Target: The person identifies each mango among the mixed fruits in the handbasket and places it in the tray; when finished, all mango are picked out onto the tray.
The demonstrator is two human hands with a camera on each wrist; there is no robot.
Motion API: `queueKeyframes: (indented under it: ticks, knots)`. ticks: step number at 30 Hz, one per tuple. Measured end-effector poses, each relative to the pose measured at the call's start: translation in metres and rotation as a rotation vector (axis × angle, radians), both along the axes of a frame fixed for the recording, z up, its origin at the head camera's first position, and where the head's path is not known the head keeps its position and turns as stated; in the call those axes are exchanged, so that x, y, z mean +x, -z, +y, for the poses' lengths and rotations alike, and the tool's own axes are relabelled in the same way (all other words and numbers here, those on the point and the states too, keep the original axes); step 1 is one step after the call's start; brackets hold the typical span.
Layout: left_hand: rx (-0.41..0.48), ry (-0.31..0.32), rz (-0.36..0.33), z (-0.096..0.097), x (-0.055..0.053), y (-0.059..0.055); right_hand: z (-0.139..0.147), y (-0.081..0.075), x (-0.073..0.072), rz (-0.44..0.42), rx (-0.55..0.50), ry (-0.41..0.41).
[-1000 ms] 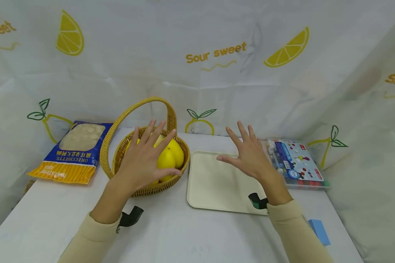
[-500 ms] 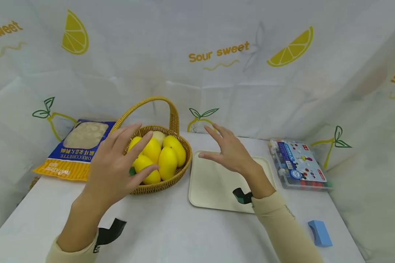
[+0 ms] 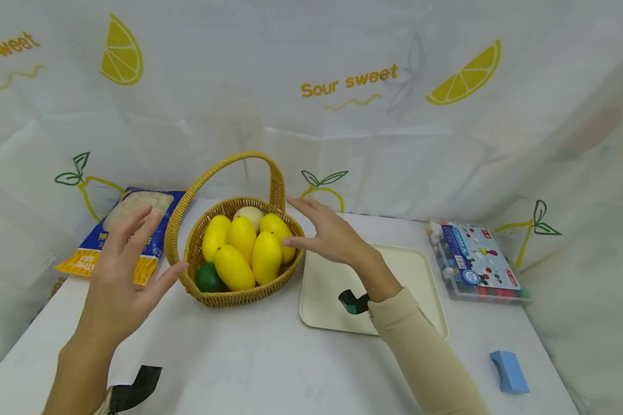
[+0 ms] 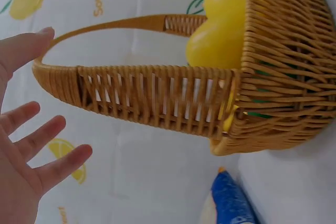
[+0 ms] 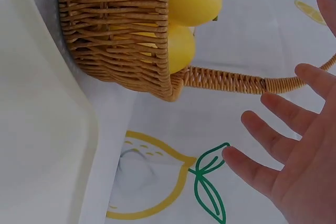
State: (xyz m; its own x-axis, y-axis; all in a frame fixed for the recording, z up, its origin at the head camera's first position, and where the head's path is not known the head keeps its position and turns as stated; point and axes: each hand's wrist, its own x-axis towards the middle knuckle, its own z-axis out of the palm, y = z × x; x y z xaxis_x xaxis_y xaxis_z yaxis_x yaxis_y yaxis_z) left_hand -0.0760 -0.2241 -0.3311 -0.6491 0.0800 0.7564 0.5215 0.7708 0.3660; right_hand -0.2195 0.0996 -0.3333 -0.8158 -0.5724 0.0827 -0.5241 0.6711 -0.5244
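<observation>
A wicker basket [image 3: 239, 298] with a tall arched handle [image 3: 223, 164] stands on the table, filled with several yellow mangoes [image 3: 233, 268], a dark green fruit [image 3: 209, 278] and a pale round fruit [image 3: 249, 215]. My left hand [image 3: 116, 288] hovers to the basket's left with fingers spread, holding nothing. On the other side, my right hand [image 3: 329, 233] has its fingers extended toward the basket's right rim, also holding nothing. The left wrist view has the left hand [image 4: 26, 156] beside the handle; in the right wrist view the right hand [image 5: 299, 145] is spread near the handle's far side.
A cream tray [image 3: 316, 300] lies right of the basket, under the right forearm in view. Behind the left hand is a blue and orange pasta bag [image 3: 161, 202]. A clear plastic box [image 3: 475, 259] of colourful pieces and a blue block [image 3: 510, 372] lie at the right.
My left hand has moved left and down, off the basket's front, uncovering the fruit. My right hand has moved left from over the tray to the basket's right side.
</observation>
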Motion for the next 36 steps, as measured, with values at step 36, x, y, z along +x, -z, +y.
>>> queueKeyframes:
  ticks: [36]
  knots:
    - [0.147,0.125,-0.237,-0.012,-0.001,0.035,-0.053,0.004,-0.036,-0.359,0.032,-0.233]
